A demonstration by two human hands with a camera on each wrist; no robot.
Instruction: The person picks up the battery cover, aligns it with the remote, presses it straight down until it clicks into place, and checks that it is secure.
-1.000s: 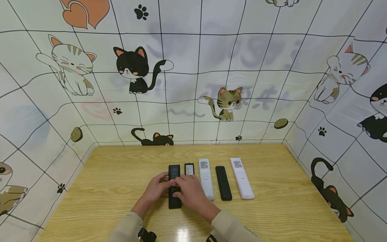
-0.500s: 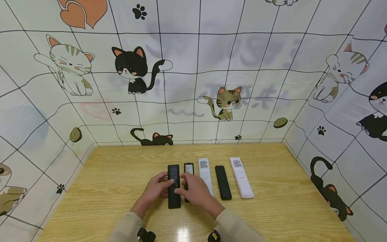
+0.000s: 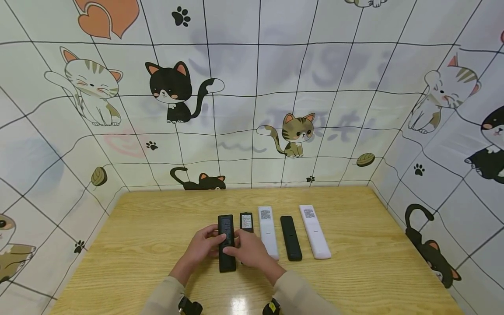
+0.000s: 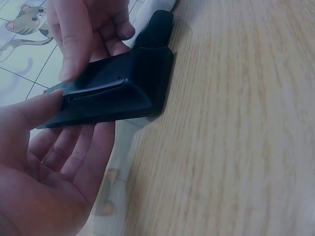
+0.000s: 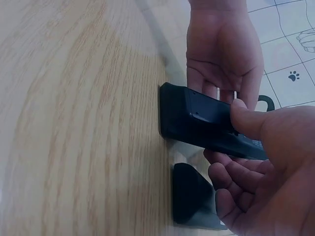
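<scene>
A black remote control lies back side up between both hands, its near end close over the table. My left hand grips its left edge, thumb on top and fingers underneath, as the left wrist view shows. From the other side my right hand pinches the remote, the thumb pressing on the battery cover and curled fingers at its lower edge. Just right of it, partly hidden by the right hand, is a second black remote with a white label.
Farther right on the wooden table lie a white remote, a slim black remote and another white remote, all roughly side by side. A cat-print sheet walls in the table's back and sides.
My right hand came off the remote's top toward the right, showing more of its back, then closed in on its right edge. My left hand keeps its grip.
</scene>
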